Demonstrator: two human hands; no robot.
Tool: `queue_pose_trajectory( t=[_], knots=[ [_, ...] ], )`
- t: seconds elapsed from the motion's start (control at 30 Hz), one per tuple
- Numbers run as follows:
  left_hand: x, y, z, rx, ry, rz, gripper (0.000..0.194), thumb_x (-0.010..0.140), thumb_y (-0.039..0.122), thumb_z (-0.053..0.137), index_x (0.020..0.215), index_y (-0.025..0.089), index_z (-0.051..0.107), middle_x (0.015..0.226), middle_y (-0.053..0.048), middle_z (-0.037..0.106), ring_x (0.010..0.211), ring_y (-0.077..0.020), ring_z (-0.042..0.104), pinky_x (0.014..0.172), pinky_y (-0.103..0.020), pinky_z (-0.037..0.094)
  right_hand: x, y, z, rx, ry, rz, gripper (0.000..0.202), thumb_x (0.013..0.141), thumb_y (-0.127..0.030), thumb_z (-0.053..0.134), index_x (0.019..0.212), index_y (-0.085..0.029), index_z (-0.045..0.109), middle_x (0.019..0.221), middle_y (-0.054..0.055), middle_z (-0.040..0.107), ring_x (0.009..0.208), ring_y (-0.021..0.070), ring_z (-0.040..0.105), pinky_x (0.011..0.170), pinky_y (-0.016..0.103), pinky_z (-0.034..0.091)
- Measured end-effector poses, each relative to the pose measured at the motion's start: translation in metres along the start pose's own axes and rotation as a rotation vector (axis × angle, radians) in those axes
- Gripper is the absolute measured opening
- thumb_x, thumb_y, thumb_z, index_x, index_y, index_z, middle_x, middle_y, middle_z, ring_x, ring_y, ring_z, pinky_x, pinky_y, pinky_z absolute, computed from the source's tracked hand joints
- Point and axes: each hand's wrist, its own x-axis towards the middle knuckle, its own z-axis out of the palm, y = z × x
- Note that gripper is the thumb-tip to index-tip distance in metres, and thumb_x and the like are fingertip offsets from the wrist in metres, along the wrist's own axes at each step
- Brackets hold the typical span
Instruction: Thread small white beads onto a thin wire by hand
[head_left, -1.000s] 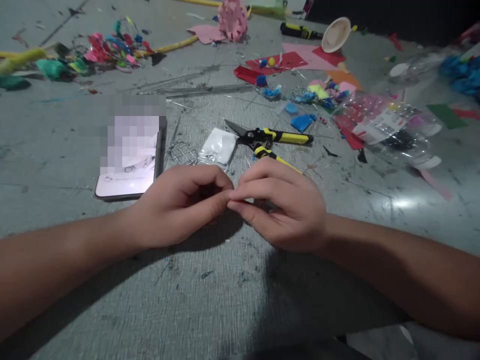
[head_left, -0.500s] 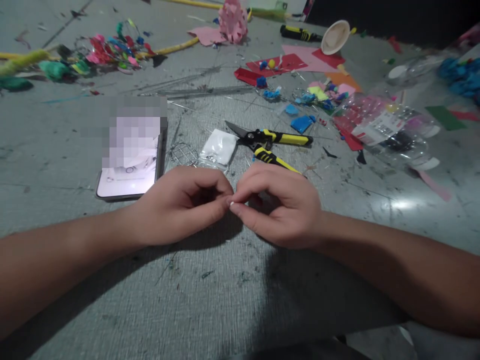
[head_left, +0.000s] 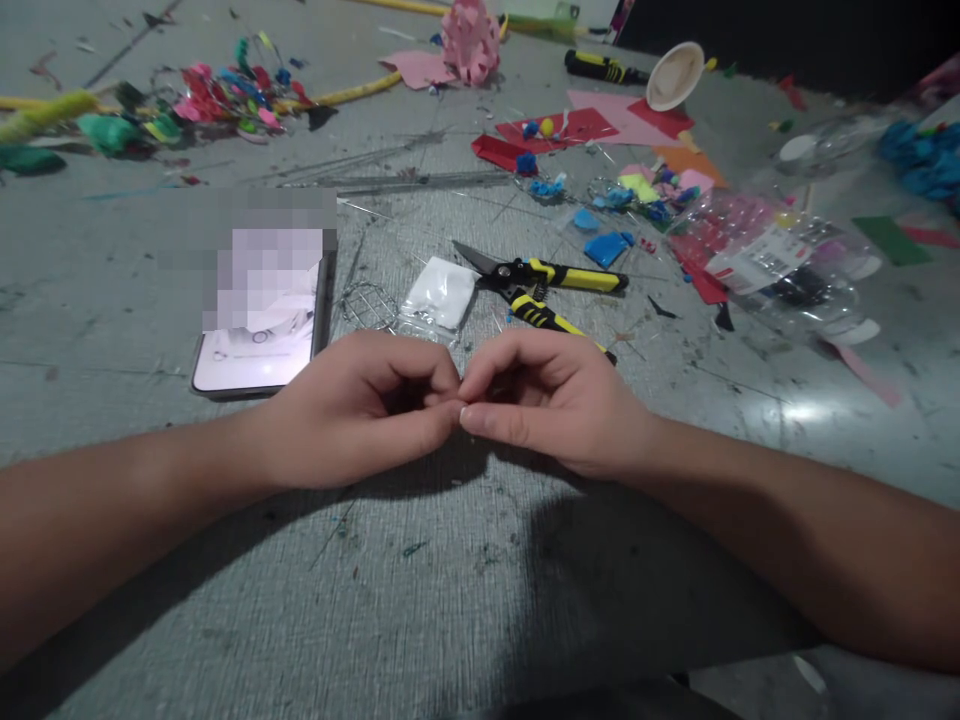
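Right hand [head_left: 577, 405] on the move: its thumb now lies straighter than half a second ago, and its forefinger arches more openly above, while the left hand [head_left: 360, 410] barely shifts, fingers curled much as they were.

Big picture first, and it's the grey, scuffed surface [head_left: 420, 600] running under everything, with both hands meeting tip to tip at centre. Left thumb and forefinger come in close together; right thumb and forefinger bend round to meet them. Whether either pair is clamped on something, I cannot tell, since the tips hide it.

Off to the right lies a clear plastic container [head_left: 780, 260] with a white label. Just beyond the left hand sits the phone [head_left: 262, 350], screen lit, its upper part blurred into blocks. Behind the right hand rest yellow-and-black shears [head_left: 577, 278], handles spread, blades pointing left. Near those blades, a white packet [head_left: 442, 293]; just beside it, between packet and phone, a bent wire piece [head_left: 371, 305].

Smallest of all, a pale speck [head_left: 463, 411] right at the right thumb's tip, where the hands meet: nail or held bit, too small to say!
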Motion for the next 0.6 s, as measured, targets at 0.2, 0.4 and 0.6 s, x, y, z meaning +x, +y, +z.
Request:
queue_pose_trajectory(
  t=[0.2, 0.4, 0.6],
  knots=[
    [0.001, -0.001, 0.003, -0.053, 0.056, -0.019, 0.025, 0.1, 0.014, 0.066, 0.076, 0.019, 0.064, 0.058, 0.006, 0.057, 0.05, -0.0081, 0.047, 0.049, -0.021, 0.039, 0.002, -0.002, 0.002, 0.039, 0.065, -0.02, 0.015, 0.094, -0.025, 0.088, 0.098, -0.017, 0.075, 0.083, -0.002, 0.073, 0.073, 0.0077, 0.066, 0.07, 0.021, 0.058],
    [0.001, -0.004, 0.007, 0.122, 0.048, 0.014, 0.018, 0.099, 0.015, 0.066, 0.081, 0.019, 0.068, 0.062, 0.006, 0.06, 0.054, -0.0086, 0.051, 0.052, -0.021, 0.041, -0.005, -0.009, 0.007, -0.154, 0.147, -0.119, 0.009, 0.098, -0.02, 0.077, 0.091, -0.016, 0.074, 0.077, -0.002, 0.068, 0.067, 0.0076, 0.059, 0.059, 0.019, 0.048],
    [0.0, -0.001, 0.006, 0.354, -0.029, 0.118, 0.017, 0.098, 0.019, 0.064, 0.081, 0.018, 0.067, 0.064, 0.002, 0.061, 0.056, -0.0125, 0.055, 0.056, -0.027, 0.039, -0.005, -0.011, 0.005, -0.519, 0.138, -0.341, 0.01, 0.097, -0.016, 0.072, 0.088, -0.018, 0.072, 0.076, -0.002, 0.069, 0.068, 0.0098, 0.06, 0.064, 0.025, 0.05]
  ],
)
